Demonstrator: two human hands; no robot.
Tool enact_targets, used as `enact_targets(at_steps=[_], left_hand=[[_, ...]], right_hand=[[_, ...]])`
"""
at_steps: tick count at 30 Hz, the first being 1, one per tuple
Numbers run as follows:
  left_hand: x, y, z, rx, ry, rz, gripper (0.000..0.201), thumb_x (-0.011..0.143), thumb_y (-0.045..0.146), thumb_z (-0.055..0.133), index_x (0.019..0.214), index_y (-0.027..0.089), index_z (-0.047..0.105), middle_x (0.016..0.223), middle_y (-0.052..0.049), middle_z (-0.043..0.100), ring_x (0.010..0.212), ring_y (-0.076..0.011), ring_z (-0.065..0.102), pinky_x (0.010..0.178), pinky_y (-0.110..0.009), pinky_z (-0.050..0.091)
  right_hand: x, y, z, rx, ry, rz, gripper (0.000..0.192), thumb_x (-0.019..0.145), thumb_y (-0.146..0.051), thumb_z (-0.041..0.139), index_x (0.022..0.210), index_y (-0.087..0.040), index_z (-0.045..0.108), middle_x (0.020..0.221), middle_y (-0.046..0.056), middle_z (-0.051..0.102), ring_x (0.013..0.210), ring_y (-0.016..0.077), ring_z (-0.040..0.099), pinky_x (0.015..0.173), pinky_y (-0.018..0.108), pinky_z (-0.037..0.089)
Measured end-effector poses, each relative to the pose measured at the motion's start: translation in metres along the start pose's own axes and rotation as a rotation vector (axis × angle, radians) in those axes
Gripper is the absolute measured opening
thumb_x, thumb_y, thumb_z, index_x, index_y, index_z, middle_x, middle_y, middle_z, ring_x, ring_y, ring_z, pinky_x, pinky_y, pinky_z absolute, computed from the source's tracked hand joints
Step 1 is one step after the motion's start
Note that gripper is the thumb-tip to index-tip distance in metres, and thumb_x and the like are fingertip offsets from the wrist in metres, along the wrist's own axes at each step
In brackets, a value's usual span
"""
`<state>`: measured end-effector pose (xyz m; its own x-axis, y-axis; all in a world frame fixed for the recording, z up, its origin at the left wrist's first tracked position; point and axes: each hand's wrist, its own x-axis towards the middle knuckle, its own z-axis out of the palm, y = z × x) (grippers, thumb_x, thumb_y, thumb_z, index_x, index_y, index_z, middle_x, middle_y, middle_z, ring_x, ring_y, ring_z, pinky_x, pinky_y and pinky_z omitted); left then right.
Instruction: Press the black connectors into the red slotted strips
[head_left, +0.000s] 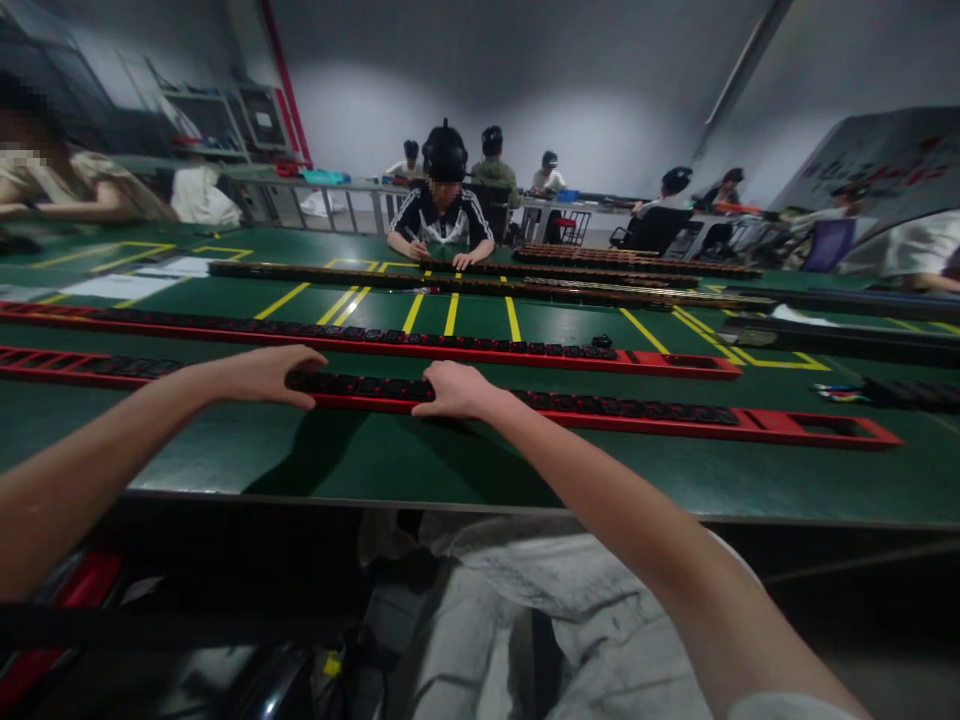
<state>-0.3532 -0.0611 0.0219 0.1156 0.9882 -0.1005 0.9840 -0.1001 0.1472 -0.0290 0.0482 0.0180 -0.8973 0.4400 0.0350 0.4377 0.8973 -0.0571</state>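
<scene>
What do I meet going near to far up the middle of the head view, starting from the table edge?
Table edge → near red strip under both hands → second red strip → yellow floor-style lines → dark strips → seated person in striped jacket.

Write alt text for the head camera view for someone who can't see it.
Both hands press on a long red strip of black sockets on a green table: left hand, right hand. A second red strip lies just behind, and a person in a striped jacket works across the table.
</scene>
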Motion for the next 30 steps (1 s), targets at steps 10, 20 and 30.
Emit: enact_targets(at_steps=[10, 20, 30], left_hand=[[0.034, 0.061, 0.035, 0.208, 0.142, 0.076, 0.068, 0.080, 0.067, 0.053, 0.126, 0.016, 0.056, 0.124, -0.014, 0.063, 0.113, -0.0292, 0.060, 0.092, -0.035, 0.043], [0.041, 0.056, 0.047, 0.381, 0.225, -0.005, 0.066, 0.079, 0.074, 0.045, 0.110, 0.017, 0.061, 0.110, -0.015, 0.067, 0.101, -0.0316, 0.064, 0.079, -0.036, 0.046], [0.061, 0.026, 0.043, 0.410, 0.273, -0.006, 0.066, 0.078, 0.074, 0.045, 0.103, 0.016, 0.063, 0.108, -0.016, 0.068, 0.100, -0.0330, 0.065, 0.077, -0.038, 0.046]], right_hand=[[-0.121, 0.100, -0.006, -0.087, -0.047, 0.223, 0.055, 0.078, -0.049, 0.071, 0.118, -0.013, 0.060, 0.119, 0.017, 0.063, 0.108, 0.0311, 0.059, 0.089, 0.039, 0.048], [-0.160, 0.144, -0.004, -0.012, -0.015, 0.242, 0.053, 0.077, -0.059, 0.066, 0.105, -0.015, 0.064, 0.107, 0.014, 0.066, 0.097, 0.0285, 0.063, 0.082, 0.037, 0.050], [-0.136, 0.151, 0.001, -0.052, 0.043, 0.238, 0.051, 0.081, -0.060, 0.061, 0.107, -0.016, 0.064, 0.112, 0.013, 0.066, 0.102, 0.0283, 0.062, 0.083, 0.036, 0.050]])
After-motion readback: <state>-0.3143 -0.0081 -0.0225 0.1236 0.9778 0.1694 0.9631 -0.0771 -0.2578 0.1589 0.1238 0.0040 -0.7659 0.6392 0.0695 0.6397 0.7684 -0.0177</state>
